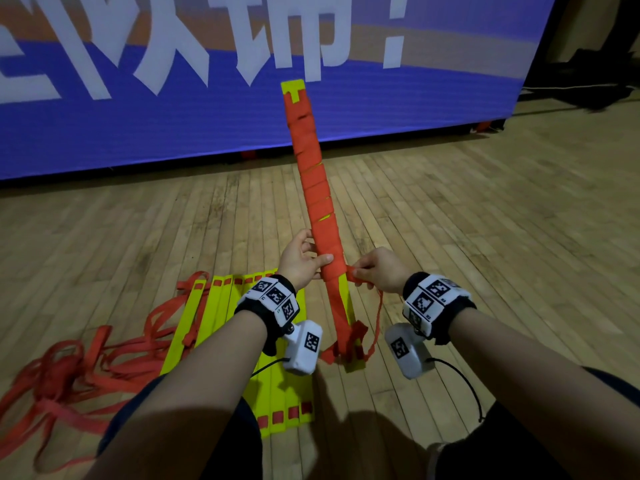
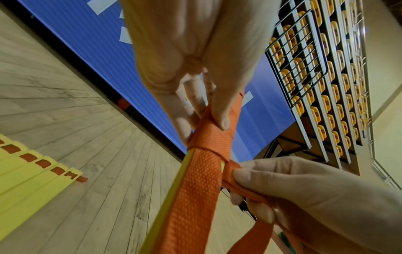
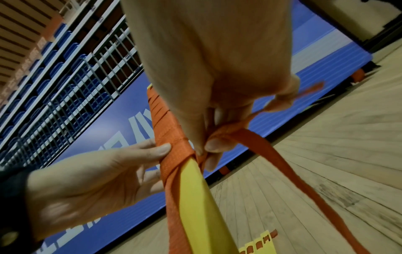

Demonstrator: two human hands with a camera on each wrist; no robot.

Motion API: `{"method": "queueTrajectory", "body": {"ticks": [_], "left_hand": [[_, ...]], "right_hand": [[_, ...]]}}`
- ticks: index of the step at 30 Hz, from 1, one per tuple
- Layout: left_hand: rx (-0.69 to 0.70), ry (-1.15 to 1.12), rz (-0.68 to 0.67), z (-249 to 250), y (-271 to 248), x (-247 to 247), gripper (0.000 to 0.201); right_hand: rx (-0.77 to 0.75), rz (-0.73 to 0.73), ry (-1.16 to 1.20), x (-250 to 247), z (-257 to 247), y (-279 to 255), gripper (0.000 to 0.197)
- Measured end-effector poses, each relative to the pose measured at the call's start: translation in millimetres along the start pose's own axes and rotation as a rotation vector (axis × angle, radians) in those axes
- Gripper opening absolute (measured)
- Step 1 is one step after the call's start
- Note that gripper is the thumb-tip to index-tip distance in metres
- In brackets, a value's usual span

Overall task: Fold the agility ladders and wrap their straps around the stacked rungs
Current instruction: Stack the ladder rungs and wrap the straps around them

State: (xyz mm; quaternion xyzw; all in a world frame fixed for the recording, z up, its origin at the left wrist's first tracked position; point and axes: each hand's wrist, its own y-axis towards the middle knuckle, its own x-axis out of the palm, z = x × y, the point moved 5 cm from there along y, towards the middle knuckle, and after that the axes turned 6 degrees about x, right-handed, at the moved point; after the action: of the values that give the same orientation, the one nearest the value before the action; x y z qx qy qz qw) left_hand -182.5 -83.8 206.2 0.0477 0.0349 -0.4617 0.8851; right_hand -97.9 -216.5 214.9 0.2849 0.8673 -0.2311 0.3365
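A stack of yellow rungs stands tilted in front of me, wound almost to its top in orange strap. Its lower end is down by the floor, between my forearms. My left hand grips the wrapped stack low down, thumb across the front and fingers behind. My right hand pinches the loose strap just right of the stack, at the lowest turn. In the right wrist view the strap runs from the pinching fingers down toward the floor. Bare yellow rung shows below the wrap.
A second ladder lies flat on the wooden floor under my left arm, its orange straps in a loose tangle at the left. A blue banner closes the far side. Bleacher seats rise behind it.
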Motion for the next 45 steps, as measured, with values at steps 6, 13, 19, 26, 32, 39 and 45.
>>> {"method": "queueTrajectory", "body": {"ticks": [6, 13, 19, 26, 32, 39, 45], "left_hand": [[0.039, 0.039, 0.031, 0.9, -0.7, 0.5, 0.032], [0.073, 0.041, 0.027, 3.7, -2.4, 5.4, 0.038], [0.065, 0.014, 0.017, 6.4, -2.3, 8.4, 0.037], [-0.050, -0.122, -0.238, 6.6, -5.7, 11.9, 0.049], [-0.064, -0.150, -0.313, 7.1, -6.8, 10.4, 0.052], [-0.102, -0.126, -0.360, 4.5, -7.8, 11.4, 0.036], [-0.163, -0.128, -0.385, 1.7, -12.2, 9.1, 0.043]], "right_hand": [[-0.021, 0.043, -0.024, 3.1, -3.0, 2.7, 0.023], [0.086, 0.065, -0.198, 9.3, -7.4, -4.6, 0.040], [0.090, 0.198, -0.321, 9.6, -9.8, -10.1, 0.039], [0.106, 0.138, -0.184, 1.6, -3.4, -6.8, 0.032], [0.095, 0.096, -0.117, 4.7, -1.7, -8.6, 0.032], [0.078, 0.061, -0.089, 6.8, -2.2, -9.0, 0.031], [0.082, 0.025, -0.074, 11.7, -0.3, -4.0, 0.037]]}}
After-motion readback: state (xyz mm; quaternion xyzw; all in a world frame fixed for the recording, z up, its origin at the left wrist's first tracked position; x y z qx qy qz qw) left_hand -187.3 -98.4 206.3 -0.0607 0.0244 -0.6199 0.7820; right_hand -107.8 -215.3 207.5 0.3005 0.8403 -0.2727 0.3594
